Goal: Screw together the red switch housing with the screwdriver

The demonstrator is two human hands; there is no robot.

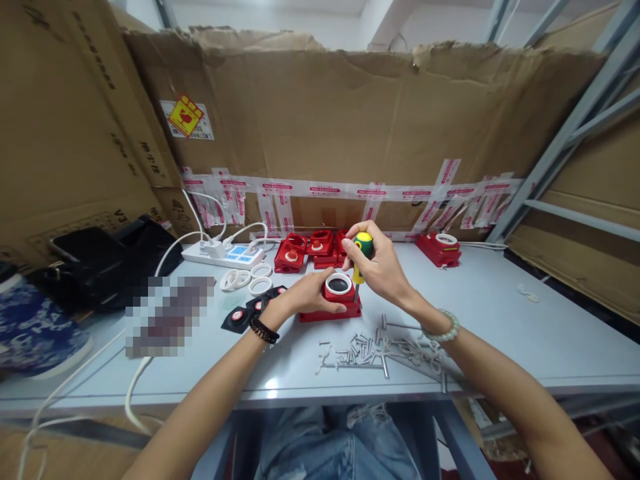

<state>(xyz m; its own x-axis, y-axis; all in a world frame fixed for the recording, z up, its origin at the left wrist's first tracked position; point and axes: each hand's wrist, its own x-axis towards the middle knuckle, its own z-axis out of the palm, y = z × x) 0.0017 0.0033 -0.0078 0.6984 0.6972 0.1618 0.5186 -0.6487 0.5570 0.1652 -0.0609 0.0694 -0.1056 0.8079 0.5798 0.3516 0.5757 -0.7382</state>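
Note:
At the middle of the table, my left hand (311, 293) grips a red box (330, 316) with a white ring (339, 284) around a dark round centre on its top. My right hand (376, 261) is closed around the green and yellow handle of a screwdriver (363, 247). The screwdriver stands nearly upright, its shaft pointing down at the right side of the box; the exact contact of its tip is too small to tell. Nearer to me lies a pile of metal screws (361, 349). Black square pieces (237, 319) with red and white centres lie left of the box.
Several red housings (292, 254) stand behind my hands, and another red box (438, 250) is at the back right. White rings (261, 286), a power strip (224, 255) and cables are on the left. Metal rods (385, 366) lie in front. A cardboard wall (320, 120) rises behind.

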